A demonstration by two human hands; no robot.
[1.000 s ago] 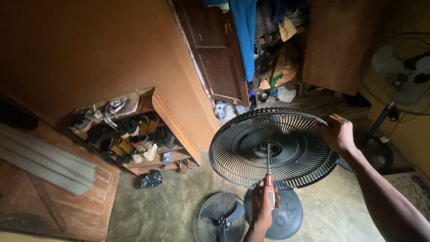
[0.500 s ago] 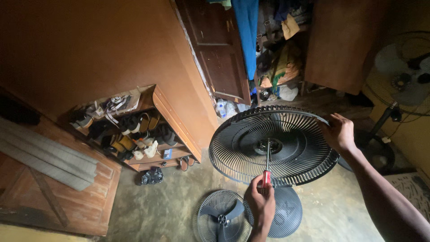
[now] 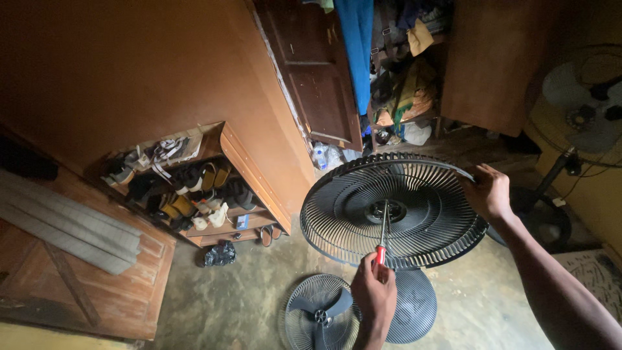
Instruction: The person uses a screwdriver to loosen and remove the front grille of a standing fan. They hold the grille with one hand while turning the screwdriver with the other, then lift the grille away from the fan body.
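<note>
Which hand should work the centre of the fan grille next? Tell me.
Left, probably: the left hand grips the red-handled screwdriver, its tip at the hub of the fan grille. The right hand is occupied holding the grille's rim.

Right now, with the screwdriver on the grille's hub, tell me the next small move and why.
Probably turn the screwdriver in place, keeping it pressed into the hub. Its tip already sits at the hub's middle, the left hand grips the red handle, and the right hand steadies the grille by its rim, so nothing needs repositioning first.
</note>
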